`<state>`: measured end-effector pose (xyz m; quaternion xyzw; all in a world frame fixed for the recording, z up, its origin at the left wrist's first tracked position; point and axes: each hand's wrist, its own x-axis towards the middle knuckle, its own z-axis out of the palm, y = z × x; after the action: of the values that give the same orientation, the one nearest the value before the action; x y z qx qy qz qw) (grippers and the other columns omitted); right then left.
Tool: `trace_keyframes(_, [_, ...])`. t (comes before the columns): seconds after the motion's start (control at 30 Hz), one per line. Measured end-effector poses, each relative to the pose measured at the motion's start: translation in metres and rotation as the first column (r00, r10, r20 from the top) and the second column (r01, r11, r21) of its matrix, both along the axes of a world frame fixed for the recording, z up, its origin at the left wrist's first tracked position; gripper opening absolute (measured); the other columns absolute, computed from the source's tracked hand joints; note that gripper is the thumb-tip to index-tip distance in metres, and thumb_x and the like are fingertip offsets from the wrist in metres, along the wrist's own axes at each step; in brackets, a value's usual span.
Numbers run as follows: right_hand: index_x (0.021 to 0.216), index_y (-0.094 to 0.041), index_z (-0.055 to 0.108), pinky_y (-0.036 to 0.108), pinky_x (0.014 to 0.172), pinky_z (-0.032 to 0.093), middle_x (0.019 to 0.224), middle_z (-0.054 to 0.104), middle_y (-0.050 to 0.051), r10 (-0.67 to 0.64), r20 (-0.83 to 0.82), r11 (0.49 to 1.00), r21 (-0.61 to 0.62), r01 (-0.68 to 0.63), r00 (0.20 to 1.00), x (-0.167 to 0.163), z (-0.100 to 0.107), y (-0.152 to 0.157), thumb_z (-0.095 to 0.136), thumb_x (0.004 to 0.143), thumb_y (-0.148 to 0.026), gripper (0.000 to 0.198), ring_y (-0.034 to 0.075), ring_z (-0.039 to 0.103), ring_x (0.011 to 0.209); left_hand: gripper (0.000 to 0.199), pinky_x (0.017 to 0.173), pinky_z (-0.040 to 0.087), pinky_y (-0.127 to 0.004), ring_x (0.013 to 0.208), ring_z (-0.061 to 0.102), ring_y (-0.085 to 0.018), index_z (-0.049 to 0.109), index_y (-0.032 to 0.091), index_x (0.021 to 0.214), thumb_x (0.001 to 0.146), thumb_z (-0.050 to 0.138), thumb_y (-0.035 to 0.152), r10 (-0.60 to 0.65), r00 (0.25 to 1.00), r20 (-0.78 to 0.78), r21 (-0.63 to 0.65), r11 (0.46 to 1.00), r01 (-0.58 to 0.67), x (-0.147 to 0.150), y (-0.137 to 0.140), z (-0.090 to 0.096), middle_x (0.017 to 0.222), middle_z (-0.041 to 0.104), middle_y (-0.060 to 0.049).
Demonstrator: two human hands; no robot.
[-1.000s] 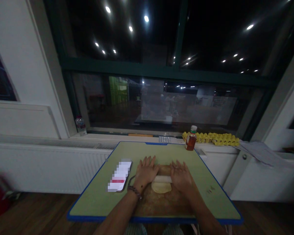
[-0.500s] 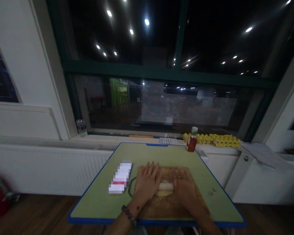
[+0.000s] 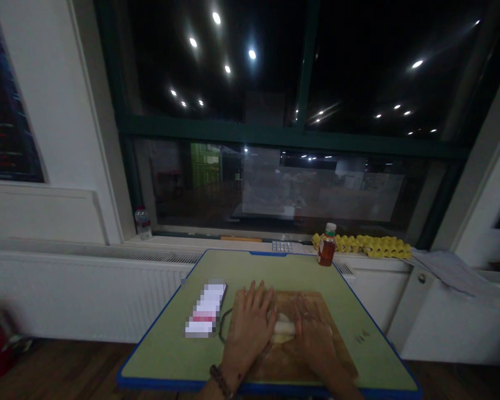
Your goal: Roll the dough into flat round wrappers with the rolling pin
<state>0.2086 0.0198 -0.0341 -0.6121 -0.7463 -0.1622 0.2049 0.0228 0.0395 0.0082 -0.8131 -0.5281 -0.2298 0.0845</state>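
Observation:
A wooden board (image 3: pixel 289 364) lies on the table, with a flat piece of pale dough (image 3: pixel 282 338) on it. Across the dough rests a whitish rolling pin (image 3: pixel 284 327), showing between my hands. My left hand (image 3: pixel 252 322) is open, fingers spread and pointing away from me, its palm down over the pin's left part. My right hand (image 3: pixel 312 330) also lies palm down, fingers stretched out, over the pin's right part. Both palms hide the pin's ends and some of the dough. Neither hand has its fingers wrapped around the pin.
The green table (image 3: pixel 170 361) has a blue edge. Left of the board lies a phone (image 3: pixel 206 311) with a blurred screen. A bottle of reddish-brown liquid (image 3: pixel 326 247) stands at the far right corner. Yellow egg trays (image 3: pixel 366 246) and a clear bottle (image 3: pixel 142 223) rest on the windowsill.
The whole view has shifted, so things sit slightly lower. My hands stay flat over the rolling pin; the right fingers look more stretched out than before.

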Motion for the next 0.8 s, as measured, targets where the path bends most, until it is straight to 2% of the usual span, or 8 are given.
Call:
trace_keyframes(0.17, [0.138, -0.018, 0.049, 0.044, 0.114, 0.031, 0.145, 0.046, 0.006, 0.057, 0.016, 0.996, 0.064, -0.058, 0.998, 0.007, -0.012, -0.02, 0.034, 0.094, -0.019, 0.047, 0.022, 0.039, 0.136, 0.053, 0.117, 0.014, -0.059, 0.143, 0.025, -0.03, 0.035, 0.031, 0.147, 0.096, 0.037, 0.046, -0.067, 0.998, 0.006, 0.04, 0.997, 0.067, -0.007, -0.022, 0.0, 0.153, 0.035, -0.005])
trace_keyframes(0.33, [0.145, -0.027, 0.039, 0.042, 0.11, 0.037, 0.146, 0.045, 0.003, 0.207, -0.039, 0.975, -0.073, -0.209, 0.978, 0.013, 0.008, -0.034, 0.042, 0.095, -0.038, 0.052, 0.022, 0.043, 0.134, 0.056, 0.118, 0.013, -0.056, 0.14, 0.031, -0.026, 0.03, 0.032, 0.149, 0.096, 0.039, 0.048, -0.214, 0.977, -0.013, 0.084, 0.973, 0.214, -0.021, -0.025, -0.001, 0.152, 0.039, -0.003])
trace_keyframes(0.4, [0.141, -0.03, 0.044, 0.04, 0.106, 0.041, 0.143, 0.05, 0.002, 0.207, -0.067, 0.969, -0.12, -0.214, 0.976, 0.013, 0.013, -0.038, 0.049, 0.092, -0.039, 0.05, 0.023, 0.048, 0.129, 0.054, 0.117, 0.017, -0.052, 0.139, 0.033, -0.025, 0.031, 0.033, 0.148, 0.096, 0.04, 0.043, -0.251, 0.968, 0.012, 0.113, 0.962, 0.249, -0.029, -0.027, -0.004, 0.151, 0.04, -0.001])
trace_keyframes(0.47, [0.131, -0.031, 0.055, 0.037, 0.101, 0.045, 0.136, 0.057, 0.002, 0.19, -0.086, 0.969, -0.141, -0.201, 0.978, 0.015, 0.014, -0.039, 0.051, 0.091, -0.033, 0.041, 0.022, 0.055, 0.121, 0.051, 0.114, 0.026, -0.049, 0.137, 0.034, -0.025, 0.035, 0.034, 0.146, 0.096, 0.041, 0.037, -0.213, 0.972, 0.103, 0.15, 0.969, 0.197, -0.04, -0.03, -0.008, 0.149, 0.041, -0.001])
trace_keyframes(0.53, [0.121, -0.03, 0.061, 0.035, 0.097, 0.046, 0.126, 0.063, 0.002, 0.178, -0.096, 0.973, -0.13, -0.19, 0.979, 0.019, 0.013, -0.036, 0.051, 0.089, -0.027, 0.034, 0.022, 0.06, 0.112, 0.047, 0.108, 0.032, -0.048, 0.134, 0.037, -0.026, 0.04, 0.032, 0.142, 0.096, 0.039, 0.034, -0.119, 0.962, 0.247, 0.192, 0.979, 0.072, -0.051, -0.034, -0.009, 0.146, 0.044, -0.005])
trace_keyframes(0.67, [0.114, -0.025, 0.062, 0.037, 0.089, 0.048, 0.116, 0.065, 0.007, 0.12, -0.24, 0.989, -0.052, -0.136, 0.963, 0.032, 0.022, -0.021, 0.044, 0.091, -0.029, 0.029, 0.024, 0.063, 0.1, 0.041, 0.104, 0.033, -0.05, 0.13, 0.039, -0.027, 0.046, 0.026, 0.134, 0.096, 0.034, 0.036, -0.013, 0.885, 0.466, 0.249, 0.961, -0.117, -0.066, -0.039, 0.002, 0.139, 0.047, -0.011])
trace_keyframes(0.73, [0.111, -0.023, 0.06, 0.033, 0.078, 0.05, 0.11, 0.066, 0.008, 0.067, -0.418, 0.996, -0.019, -0.082, 0.906, 0.036, 0.031, -0.008, 0.036, 0.094, -0.035, 0.032, 0.021, 0.065, 0.087, 0.038, 0.102, 0.034, -0.05, 0.127, 0.042, -0.027, 0.05, 0.026, 0.128, 0.096, 0.033, 0.038, 0.007, 0.891, 0.453, 0.18, 0.979, -0.099, -0.063, -0.038, 0.011, 0.134, 0.051, -0.009])
trace_keyframes(0.8, [0.109, -0.019, 0.058, 0.031, 0.072, 0.051, 0.096, 0.067, 0.008, 0.099, -0.598, 0.995, 0.047, -0.089, 0.795, 0.033, 0.039, 0.006, 0.032, 0.096, -0.044, 0.038, 0.021, 0.065, 0.083, 0.035, 0.1, 0.036, -0.049, 0.123, 0.046, -0.026, 0.054, 0.028, 0.123, 0.096, 0.033, 0.038, 0.028, 0.935, 0.354, 0.006, 0.999, -0.032, -0.053, -0.035, 0.017, 0.13, 0.056, -0.007])
